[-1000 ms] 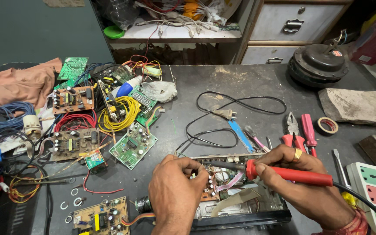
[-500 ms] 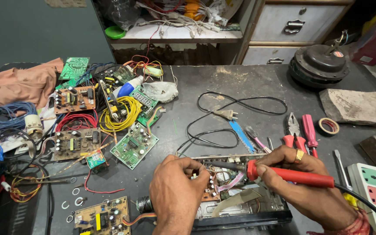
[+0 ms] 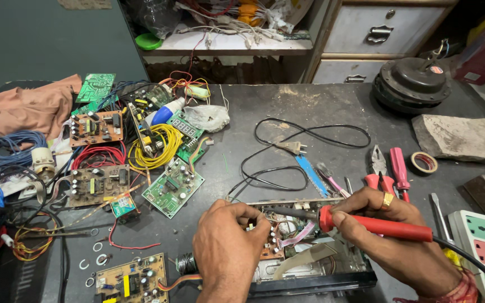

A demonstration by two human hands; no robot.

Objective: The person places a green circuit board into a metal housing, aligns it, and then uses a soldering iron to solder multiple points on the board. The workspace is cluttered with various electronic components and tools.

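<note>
head view: the right hand (image 3: 391, 238) is gripping a red soldering iron (image 3: 374, 224), tip over the open device (image 3: 310, 247), while the left hand (image 3: 228, 249) is curling on it to steady it.

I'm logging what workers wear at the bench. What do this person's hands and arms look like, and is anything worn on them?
Both are bare, with no gloves and no sleeves in view. The right hand wears a gold-coloured ring with a flat top on one finger, and a red and orange patterned band circles its wrist. The left hand wears nothing visible.
</note>
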